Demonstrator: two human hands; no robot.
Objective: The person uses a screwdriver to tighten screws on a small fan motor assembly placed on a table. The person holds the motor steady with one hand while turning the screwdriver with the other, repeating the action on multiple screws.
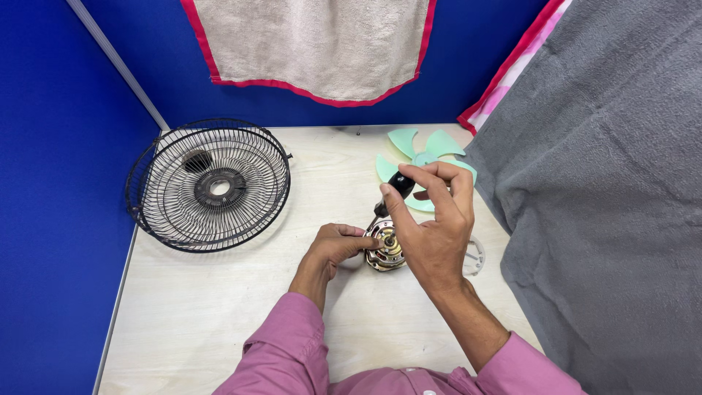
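Note:
A small fan motor (385,251) with copper windings lies on the pale table (219,314), a little right of centre. My left hand (333,245) grips the motor from its left side. My right hand (433,219) hovers over the motor and pinches the black handle of a screwdriver (395,189), whose thin shaft slants down to the motor's upper left edge. Part of the motor is hidden behind my right hand.
Black wire fan guards (208,183) lie stacked at the table's left rear. A pale green fan blade (420,157) rests behind my right hand. A round clear plastic part (475,257) lies right of the motor. A grey cloth (607,205) covers the right side; blue walls enclose the table.

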